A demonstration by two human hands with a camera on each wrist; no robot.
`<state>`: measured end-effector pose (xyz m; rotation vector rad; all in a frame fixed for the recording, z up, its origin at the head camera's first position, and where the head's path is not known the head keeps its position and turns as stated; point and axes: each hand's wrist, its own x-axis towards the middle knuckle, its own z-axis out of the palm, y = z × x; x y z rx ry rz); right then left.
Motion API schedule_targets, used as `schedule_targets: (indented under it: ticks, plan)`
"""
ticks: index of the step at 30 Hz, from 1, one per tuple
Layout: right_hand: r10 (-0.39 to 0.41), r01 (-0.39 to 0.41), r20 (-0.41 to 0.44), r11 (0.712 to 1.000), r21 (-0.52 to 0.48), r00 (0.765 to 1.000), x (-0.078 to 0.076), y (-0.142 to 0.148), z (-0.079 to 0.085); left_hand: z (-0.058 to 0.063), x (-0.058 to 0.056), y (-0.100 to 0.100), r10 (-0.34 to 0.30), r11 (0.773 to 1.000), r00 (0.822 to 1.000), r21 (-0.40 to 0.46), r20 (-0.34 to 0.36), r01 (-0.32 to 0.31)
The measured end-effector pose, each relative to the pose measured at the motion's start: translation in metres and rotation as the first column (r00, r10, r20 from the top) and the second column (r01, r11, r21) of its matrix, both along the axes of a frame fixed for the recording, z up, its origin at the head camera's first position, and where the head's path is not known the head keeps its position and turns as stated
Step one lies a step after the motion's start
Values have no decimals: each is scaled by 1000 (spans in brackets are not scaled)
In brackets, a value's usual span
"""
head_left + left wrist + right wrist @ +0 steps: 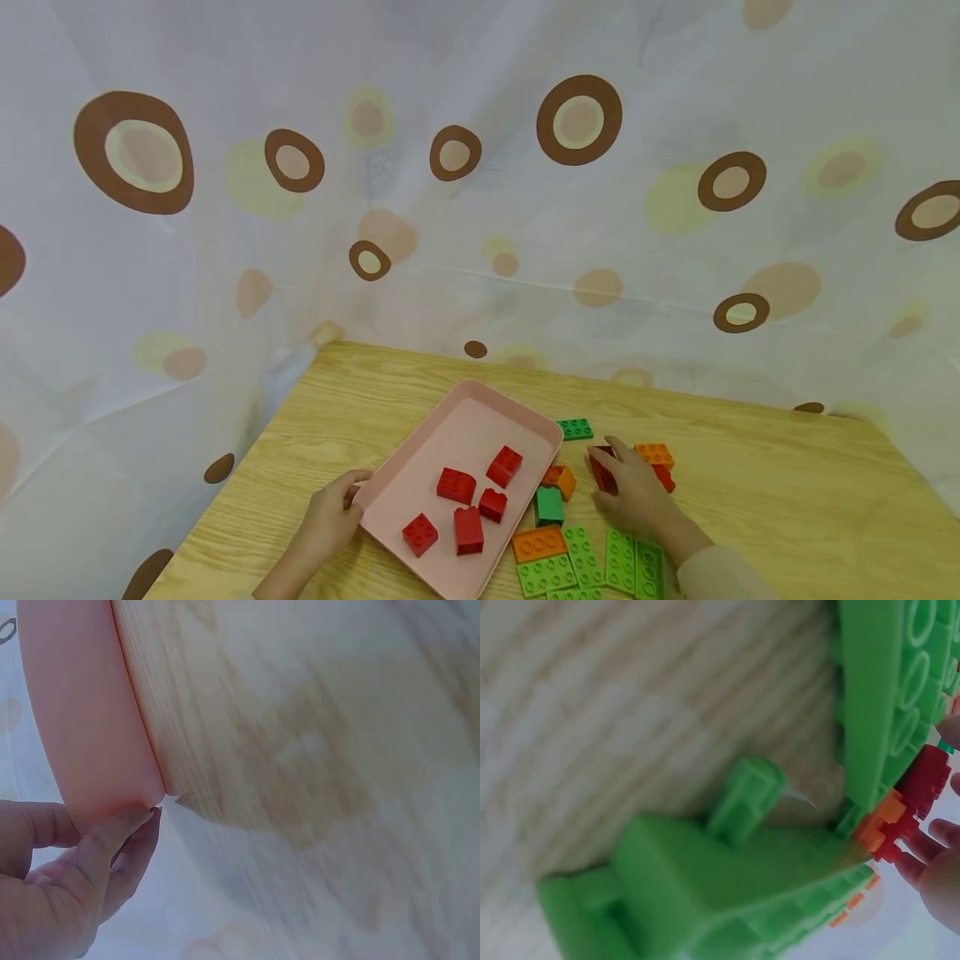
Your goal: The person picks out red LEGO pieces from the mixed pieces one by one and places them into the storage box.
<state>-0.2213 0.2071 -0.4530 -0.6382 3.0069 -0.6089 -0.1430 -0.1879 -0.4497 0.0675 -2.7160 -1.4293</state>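
A pink tray with several red bricks in it lies on the table. My left hand grips its left edge. In the left wrist view, the thumb and fingers pinch the tray's corner. To the right of the tray, my right hand holds a dark red brick between thumb and fingers. Another red brick shows partly behind that hand, next to an orange brick. In the right wrist view, the fingers surround the dark red brick.
Green plates, an orange plate, a green brick and an orange brick lie along the tray's right side. A dark green plate sits by its far right corner. A patterned curtain hangs behind the wooden table.
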Motion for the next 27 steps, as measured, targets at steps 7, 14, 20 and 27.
schedule_targets:
  ticks: [7,14,20,27]
  plan:
    - [83,-84,11,995,61,996,-7,0,5,0,0,0,4,1000,1000,2,-3,-4]
    - [119,-118,-10,990,79,993,-10,1,5,2,2,1,-3,1000,1000,-6,0,3]
    - [127,-124,-48,991,43,991,-9,1,6,3,2,1,-4,1000,1000,0,10,4]
    - [118,-128,-107,988,-91,987,-5,-4,10,3,2,1,-3,1000,1000,-9,2,3]
